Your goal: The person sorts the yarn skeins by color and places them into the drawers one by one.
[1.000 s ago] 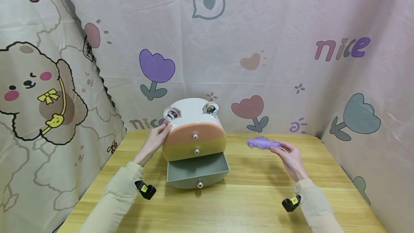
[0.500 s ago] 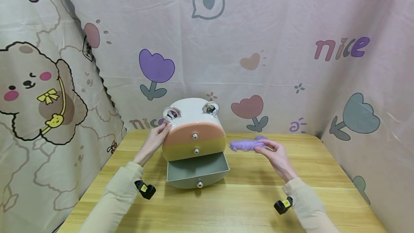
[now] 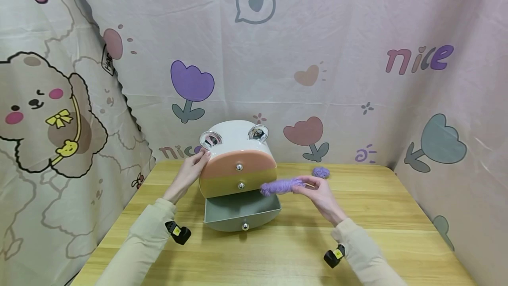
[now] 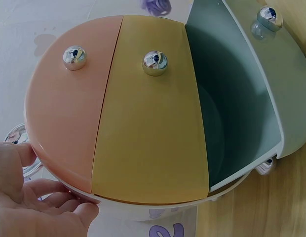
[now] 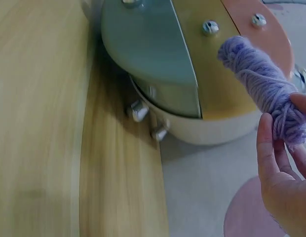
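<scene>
A small drawer box [image 3: 234, 133] shaped like a frog's head, with a white top and silver-ringed eyes, stands on the table. Its orange [image 4: 74, 108] and yellow [image 4: 153, 128] drawers are closed, while the grey-green bottom drawer [image 3: 243, 219] is pulled out. My left hand [image 3: 189, 174] holds the box at its upper left edge, below one eye, fingers bent against the side. A purple yarn skein [image 3: 279, 186] is pinched at one end by my right hand [image 3: 321, 195]. The skein's free end points left and overlaps the open drawer's back right corner in the head view.
Another purple yarn bundle [image 3: 321, 172] lies on the wooden table [image 3: 381, 215] near the back edge, behind my right hand. A printed curtain [image 3: 349, 34] hangs close behind the table and along both sides.
My right hand has carried the yarn skein left and slightly down, from the table's right part to the open drawer. The other bundle has come into view behind it. My left hand stays put.
</scene>
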A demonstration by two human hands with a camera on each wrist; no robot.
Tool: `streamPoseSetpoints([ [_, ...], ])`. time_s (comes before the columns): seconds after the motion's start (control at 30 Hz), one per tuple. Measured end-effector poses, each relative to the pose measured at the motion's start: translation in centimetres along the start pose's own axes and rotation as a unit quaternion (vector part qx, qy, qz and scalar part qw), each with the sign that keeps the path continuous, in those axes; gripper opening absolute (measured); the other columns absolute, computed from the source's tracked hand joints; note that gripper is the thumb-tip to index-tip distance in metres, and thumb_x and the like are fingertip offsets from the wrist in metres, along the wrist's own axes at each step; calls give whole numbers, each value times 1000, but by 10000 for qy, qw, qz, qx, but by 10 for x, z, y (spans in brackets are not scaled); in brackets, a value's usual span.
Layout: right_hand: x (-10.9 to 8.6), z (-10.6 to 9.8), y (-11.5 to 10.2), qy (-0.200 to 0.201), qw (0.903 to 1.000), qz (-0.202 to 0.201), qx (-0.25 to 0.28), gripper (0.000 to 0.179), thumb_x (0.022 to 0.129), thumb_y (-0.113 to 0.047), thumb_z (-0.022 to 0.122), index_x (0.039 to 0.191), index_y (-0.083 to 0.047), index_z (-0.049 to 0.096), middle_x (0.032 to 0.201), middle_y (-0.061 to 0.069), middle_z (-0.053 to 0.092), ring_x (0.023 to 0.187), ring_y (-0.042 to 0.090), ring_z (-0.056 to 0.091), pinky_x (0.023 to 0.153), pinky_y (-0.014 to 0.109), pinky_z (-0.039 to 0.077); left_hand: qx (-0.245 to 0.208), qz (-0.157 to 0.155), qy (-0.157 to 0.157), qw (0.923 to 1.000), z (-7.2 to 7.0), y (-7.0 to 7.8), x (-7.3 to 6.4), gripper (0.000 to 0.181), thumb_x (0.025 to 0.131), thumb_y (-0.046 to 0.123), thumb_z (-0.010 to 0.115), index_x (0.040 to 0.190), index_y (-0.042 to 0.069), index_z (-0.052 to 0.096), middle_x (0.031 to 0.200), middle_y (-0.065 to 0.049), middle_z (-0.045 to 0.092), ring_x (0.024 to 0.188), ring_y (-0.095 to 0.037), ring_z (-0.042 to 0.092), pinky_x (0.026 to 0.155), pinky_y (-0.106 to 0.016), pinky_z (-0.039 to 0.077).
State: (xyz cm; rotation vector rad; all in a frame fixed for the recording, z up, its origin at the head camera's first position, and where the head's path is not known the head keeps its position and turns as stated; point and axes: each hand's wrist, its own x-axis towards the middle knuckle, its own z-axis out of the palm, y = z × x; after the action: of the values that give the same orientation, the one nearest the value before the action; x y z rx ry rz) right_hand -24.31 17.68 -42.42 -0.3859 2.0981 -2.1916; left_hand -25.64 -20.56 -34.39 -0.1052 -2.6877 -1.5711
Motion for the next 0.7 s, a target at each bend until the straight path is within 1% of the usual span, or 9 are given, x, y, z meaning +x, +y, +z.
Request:
streamPoseSetpoints([
  [0.07, 1, 5, 0, -80, 9999, 78, -36, 36, 90, -6, 72, 121, 9, 62, 95, -9, 74, 89, 8, 72, 92, 24, 57, 0, 3, -1, 10000, 0, 0, 0, 66, 109, 41, 39, 156, -2, 25, 167, -14, 19, 156, -36, 16, 129, -49, 18],
  [0.2, 4, 15, 2, -239, 9996, 133, 59, 34, 90, -5, 71, 120, 8, 62, 94, -8, 74, 89, 10, 73, 93, 26, 58, -9, 31, -22, 10000, 0, -1, 0, 67, 109, 42, 39, 156, -2, 25, 167, -14, 19, 156, -37, 15, 129, -50, 18],
  [0.4, 9, 30, 5, -400, 9991, 96, 122, 40, 90, -4, 71, 124, 13, 59, 93, -8, 75, 88, 12, 75, 92, 27, 59, -9, 32, -11, 10000, 0, 0, 0, 66, 109, 41, 39, 156, -2, 25, 167, -14, 19, 156, -37, 15, 129, -49, 18],
  [0.57, 11, 41, 5, -487, 9986, 132, 123, 45, 89, -4, 73, 126, 15, 58, 95, -9, 75, 88, 9, 74, 92, 26, 59, -5, 39, 12, 10000, 0, 0, 0, 66, 109, 41, 39, 156, -2, 25, 167, -14, 20, 156, -36, 16, 129, -49, 18],
  [0.7, 13, 48, 6, -564, 9984, 100, 33, 46, 89, -7, 74, 126, 14, 59, 99, -9, 75, 93, 7, 72, 92, 25, 59, 6, 23, 12, 10000, 0, 0, 0, 66, 109, 42, 39, 156, -2, 25, 167, -14, 20, 156, -37, 16, 129, -49, 18],
])
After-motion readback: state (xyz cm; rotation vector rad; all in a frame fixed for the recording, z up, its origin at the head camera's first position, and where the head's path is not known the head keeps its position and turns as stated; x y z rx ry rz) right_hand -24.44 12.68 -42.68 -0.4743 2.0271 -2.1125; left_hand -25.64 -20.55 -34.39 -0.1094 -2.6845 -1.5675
